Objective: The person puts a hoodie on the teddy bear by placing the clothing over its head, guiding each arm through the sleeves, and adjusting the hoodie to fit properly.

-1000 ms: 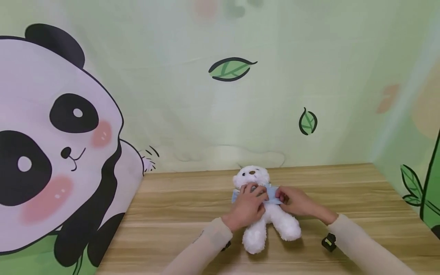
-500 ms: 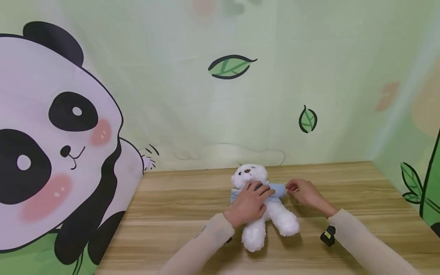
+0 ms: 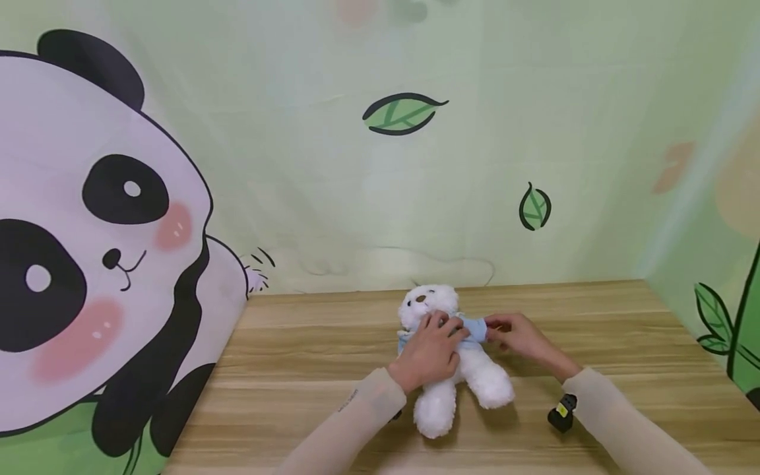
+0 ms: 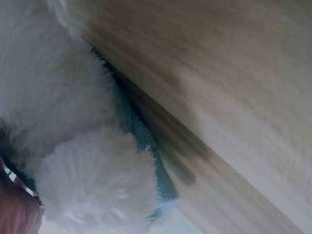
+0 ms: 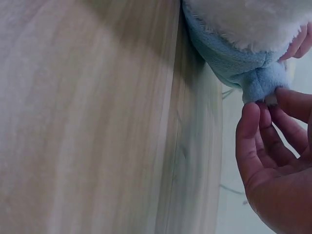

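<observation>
A white plush teddy bear [image 3: 436,406] in a light blue shirt [image 3: 474,328] lies on its back, head toward the wall. My left hand [image 3: 429,353] lies across its chest and holds it there, fingers bent over the shirt. In the left wrist view the bear's fluffy legs [image 4: 97,180] fill the left side, with part of the left hand [image 4: 19,207] at the lower left corner. My right hand [image 3: 519,340] pinches the cuff of the blue sleeve [image 5: 265,83] on the bear's outstretched arm. A bit of white fur shows at the cuff between the fingertips.
The bear lies on a wood-grain table [image 3: 309,349], near its back edge. Behind it hangs a pale green backdrop [image 3: 297,165] with a large printed panda [image 3: 196,277] at the left. A black wrist device [image 3: 561,413] sits under the right sleeve.
The right hand has gone from the shirt's side out to the right, the blue sleeve extending with it, then slightly back left. The left hand has stayed on the bear's chest.
</observation>
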`<state>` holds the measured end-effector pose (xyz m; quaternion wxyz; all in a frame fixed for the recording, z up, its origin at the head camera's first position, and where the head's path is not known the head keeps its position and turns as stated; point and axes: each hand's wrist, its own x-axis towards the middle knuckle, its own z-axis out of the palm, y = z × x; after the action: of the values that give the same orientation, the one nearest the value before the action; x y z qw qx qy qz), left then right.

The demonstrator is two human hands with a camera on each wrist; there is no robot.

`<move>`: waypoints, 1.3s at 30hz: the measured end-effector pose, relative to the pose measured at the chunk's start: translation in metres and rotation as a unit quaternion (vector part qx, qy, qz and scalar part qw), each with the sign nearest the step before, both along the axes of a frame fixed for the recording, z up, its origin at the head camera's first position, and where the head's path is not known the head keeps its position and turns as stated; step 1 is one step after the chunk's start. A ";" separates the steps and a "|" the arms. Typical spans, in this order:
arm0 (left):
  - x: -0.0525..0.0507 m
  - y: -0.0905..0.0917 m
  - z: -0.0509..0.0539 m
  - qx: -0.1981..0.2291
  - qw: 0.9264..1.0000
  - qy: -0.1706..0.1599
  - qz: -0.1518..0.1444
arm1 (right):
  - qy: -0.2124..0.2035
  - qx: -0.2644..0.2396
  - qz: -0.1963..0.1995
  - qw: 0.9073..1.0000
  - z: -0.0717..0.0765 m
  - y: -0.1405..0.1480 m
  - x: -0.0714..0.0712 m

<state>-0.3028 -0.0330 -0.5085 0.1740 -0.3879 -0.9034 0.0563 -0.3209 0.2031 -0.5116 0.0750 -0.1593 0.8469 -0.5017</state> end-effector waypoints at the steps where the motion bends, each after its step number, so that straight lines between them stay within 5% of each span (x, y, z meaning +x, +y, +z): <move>1: 0.000 0.000 -0.001 0.004 1.000 0.004 0.001 | -0.006 -0.002 0.003 1.000 -0.001 0.000 0.000; 7: 0.002 -0.003 -0.005 0.026 0.999 0.023 0.002 | -0.008 0.028 0.003 1.000 -0.002 -0.005 0.004; 11: 0.002 -0.004 -0.005 0.029 0.999 0.031 0.004 | 0.074 0.095 -0.015 0.993 0.000 -0.011 0.007; 14: 0.002 -0.005 -0.003 0.022 0.999 0.032 0.010 | 0.160 0.145 -0.027 0.976 0.004 -0.015 0.009; 16: 0.002 -0.006 -0.001 0.020 0.999 0.028 0.010 | 0.182 0.160 -0.040 0.969 0.005 -0.017 0.009; 22: 0.002 -0.010 0.001 0.029 0.999 0.013 -0.001 | 0.173 0.167 -0.067 0.968 0.004 -0.010 0.003; 34: 0.004 -0.011 -0.007 0.032 0.999 0.014 -0.015 | 0.107 0.098 -0.031 0.989 0.007 0.001 0.005; 39: 0.005 -0.009 -0.004 0.006 1.000 0.008 0.000 | 0.193 0.098 -0.024 0.976 0.004 -0.007 0.009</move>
<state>-0.2981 -0.0416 -0.5128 0.1836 -0.3861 -0.9024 0.0545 -0.3120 0.1962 -0.5080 -0.0865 -0.2250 0.8940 -0.3778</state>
